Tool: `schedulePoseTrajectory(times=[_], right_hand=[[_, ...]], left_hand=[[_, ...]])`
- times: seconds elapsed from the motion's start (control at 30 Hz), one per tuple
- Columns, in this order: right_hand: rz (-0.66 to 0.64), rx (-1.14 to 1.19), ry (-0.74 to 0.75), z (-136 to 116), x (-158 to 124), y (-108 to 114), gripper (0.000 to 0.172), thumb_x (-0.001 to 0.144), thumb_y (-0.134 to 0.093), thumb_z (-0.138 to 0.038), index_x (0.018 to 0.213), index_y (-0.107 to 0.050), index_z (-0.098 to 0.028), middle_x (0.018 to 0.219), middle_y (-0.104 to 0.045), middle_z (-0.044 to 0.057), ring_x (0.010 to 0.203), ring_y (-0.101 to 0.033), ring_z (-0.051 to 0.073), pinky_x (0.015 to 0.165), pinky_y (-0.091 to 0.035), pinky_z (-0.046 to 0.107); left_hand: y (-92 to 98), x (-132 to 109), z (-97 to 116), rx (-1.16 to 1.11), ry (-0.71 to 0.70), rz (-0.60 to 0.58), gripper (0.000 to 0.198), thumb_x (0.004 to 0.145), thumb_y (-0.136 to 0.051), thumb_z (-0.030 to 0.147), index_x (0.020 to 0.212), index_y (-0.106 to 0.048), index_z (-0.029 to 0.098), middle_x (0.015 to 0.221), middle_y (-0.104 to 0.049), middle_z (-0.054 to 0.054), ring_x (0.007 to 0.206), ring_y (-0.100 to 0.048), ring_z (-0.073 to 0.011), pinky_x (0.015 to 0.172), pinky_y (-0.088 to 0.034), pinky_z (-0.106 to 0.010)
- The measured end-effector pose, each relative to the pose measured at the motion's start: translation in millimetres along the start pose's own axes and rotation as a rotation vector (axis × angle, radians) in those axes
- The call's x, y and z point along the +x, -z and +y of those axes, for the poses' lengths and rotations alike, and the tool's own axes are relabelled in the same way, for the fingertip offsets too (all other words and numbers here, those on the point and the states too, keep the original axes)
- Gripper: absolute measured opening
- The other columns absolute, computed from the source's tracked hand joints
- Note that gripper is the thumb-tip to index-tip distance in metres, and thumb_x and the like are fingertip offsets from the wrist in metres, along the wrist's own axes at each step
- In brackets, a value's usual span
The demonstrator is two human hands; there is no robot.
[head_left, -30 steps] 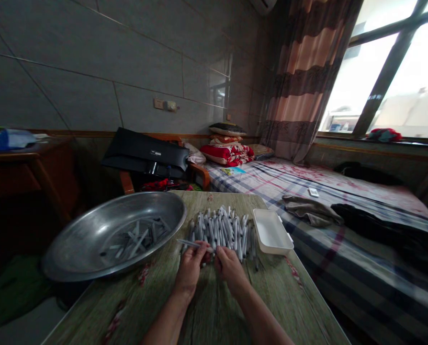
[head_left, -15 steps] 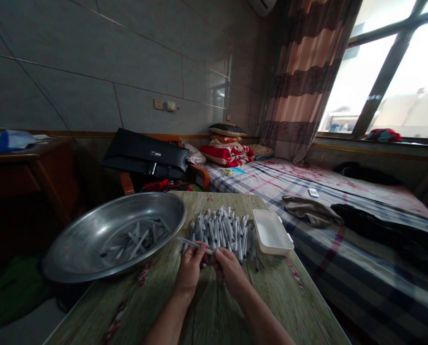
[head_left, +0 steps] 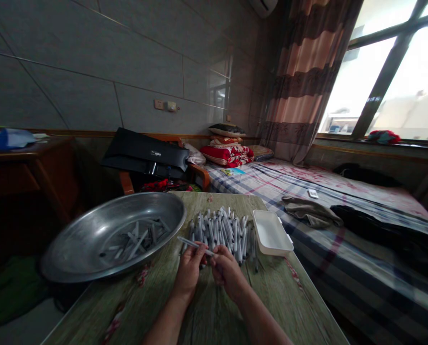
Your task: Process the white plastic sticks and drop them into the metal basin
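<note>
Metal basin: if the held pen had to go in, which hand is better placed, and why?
Probably the left hand: it grips the pen, whose free end points toward the metal basin, and sits nearer. The right hand is farther off, at the pen's other end.

Counter [head_left: 214,311]: pen pile [head_left: 223,227] mid, basin [head_left: 81,239] left, overhanging the edge, more pens [head_left: 138,245] inside. Box [head_left: 271,232] right of pile. Left grip [head_left: 188,268] and right grip [head_left: 230,270] before pile, held pen [head_left: 188,242] across both. Bed [head_left: 267,191] right of counter; chair [head_left: 202,177] behind counter and basin, monitor [head_left: 145,151] on it. Quilts [head_left: 228,154] on bed's far end.
</note>
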State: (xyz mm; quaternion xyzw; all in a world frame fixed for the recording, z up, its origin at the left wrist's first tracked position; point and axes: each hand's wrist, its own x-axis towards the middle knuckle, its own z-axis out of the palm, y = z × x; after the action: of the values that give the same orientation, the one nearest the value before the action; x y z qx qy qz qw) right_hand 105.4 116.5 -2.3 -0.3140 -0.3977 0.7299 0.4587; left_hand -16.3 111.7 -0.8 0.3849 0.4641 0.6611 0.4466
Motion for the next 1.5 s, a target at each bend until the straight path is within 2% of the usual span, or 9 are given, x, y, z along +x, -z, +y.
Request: schedulePoseTrajectory(times=[0.17,0.33,0.5,0.73,0.83,0.97,1.17,1.37,1.5], right_hand=[[0.034,-0.132,-0.027,0.5,-0.3,-0.4,0.052,0.073,-0.056,-0.068,0.065,-0.051,-0.017,0.048,-0.039,-0.008,0.035,-0.026,0.004,0.033,-0.016,0.018],[-0.015,-0.032,-0.004,-0.7,-2.6,-3.3,0.044,0.064,-0.073,-0.054,0.077,-0.048,-0.021,0.054,-0.044,-0.01,0.035,-0.027,0.003,0.033,-0.014,0.016],[0.007,-0.034,-0.118,1.9,-1.3,-2.2,0.053,0.071,-0.056,-0.071,0.075,-0.05,-0.019,0.054,-0.046,-0.008,0.033,-0.027,0.003,0.032,-0.011,0.017],[-0.029,0.037,-0.081,-0.9,-4.0,-5.6,0.039,0.063,-0.073,-0.043,0.08,-0.045,-0.022,0.055,-0.046,-0.011,0.035,-0.029,0.003,0.033,-0.011,0.015],[-0.052,0.084,-0.153,-2.6,-4.6,-7.0,0.043,0.065,-0.069,-0.052,0.087,-0.048,-0.022,0.066,-0.053,-0.008,0.034,-0.031,0.003,0.033,-0.011,0.015],[-0.013,-0.019,-0.181,1.9,-2.2,-3.8,0.051,0.071,-0.059,-0.067,0.074,-0.052,-0.016,0.054,-0.046,-0.007,0.034,-0.028,0.002,0.033,-0.012,0.016],[-0.077,0.098,-0.131,-4.3,-7.4,-6.6,0.038,0.062,-0.075,-0.037,0.081,-0.046,-0.022,0.058,-0.048,-0.011,0.036,-0.031,0.003,0.035,-0.012,0.015],[-0.064,0.171,-0.305,-5.0,-4.3,-4.2,0.04,0.074,-0.062,-0.056,0.088,-0.054,-0.019,0.062,-0.054,-0.006,0.034,-0.03,0.003,0.035,-0.007,0.016],[-0.042,0.077,-0.236,-2.5,-3.3,-2.0,0.039,0.07,-0.07,-0.05,0.081,-0.056,-0.016,0.055,-0.047,-0.007,0.035,-0.028,0.002,0.036,-0.007,0.018]], left_hand=[[-1.3,-0.1,3.5,0.004,-0.015,0.026,0.038,0.065,-0.072,0.053,0.072,-0.065,0.017,0.057,-0.057,0.002,0.052,-0.049,-0.0114,0.052,-0.04,-0.023],[-0.8,-0.5,3.1,-0.016,-0.004,0.048,0.038,0.066,-0.072,0.053,0.074,-0.063,0.017,0.057,-0.056,0.004,0.051,-0.047,-0.0102,0.052,-0.039,-0.023],[0.3,-1.0,1.5,0.011,-0.018,0.032,0.037,0.068,-0.071,0.052,0.071,-0.062,0.016,0.055,-0.055,0.004,0.052,-0.046,-0.0105,0.052,-0.038,-0.022],[2.8,0.9,-0.6,0.048,-0.059,0.067,0.039,0.07,-0.068,0.055,0.067,-0.061,0.016,0.052,-0.05,0.005,0.048,-0.043,-0.0094,0.049,-0.035,-0.022],[2.8,0.7,-0.5,0.053,-0.065,0.051,0.039,0.073,-0.067,0.054,0.065,-0.06,0.017,0.052,-0.049,0.005,0.048,-0.044,-0.0096,0.05,-0.036,-0.022],[3.2,1.1,-2.0,0.064,-0.08,0.055,0.037,0.073,-0.067,0.053,0.065,-0.06,0.017,0.053,-0.051,0.004,0.049,-0.044,-0.0094,0.049,-0.035,-0.022],[4.4,1.0,0.0,0.089,-0.102,0.068,0.039,0.074,-0.065,0.054,0.064,-0.06,0.017,0.052,-0.048,0.005,0.049,-0.043,-0.0094,0.05,-0.035,-0.022],[0.7,-3.2,5.7,0.115,-0.089,0.051,0.039,0.074,-0.065,0.055,0.064,-0.058,0.018,0.053,-0.051,0.004,0.05,-0.047,-0.011,0.051,-0.038,-0.023],[4.1,-1.4,3.4,0.123,-0.121,0.105,0.039,0.076,-0.063,0.056,0.064,-0.058,0.018,0.052,-0.05,0.004,0.049,-0.046,-0.0115,0.05,-0.037,-0.023]])
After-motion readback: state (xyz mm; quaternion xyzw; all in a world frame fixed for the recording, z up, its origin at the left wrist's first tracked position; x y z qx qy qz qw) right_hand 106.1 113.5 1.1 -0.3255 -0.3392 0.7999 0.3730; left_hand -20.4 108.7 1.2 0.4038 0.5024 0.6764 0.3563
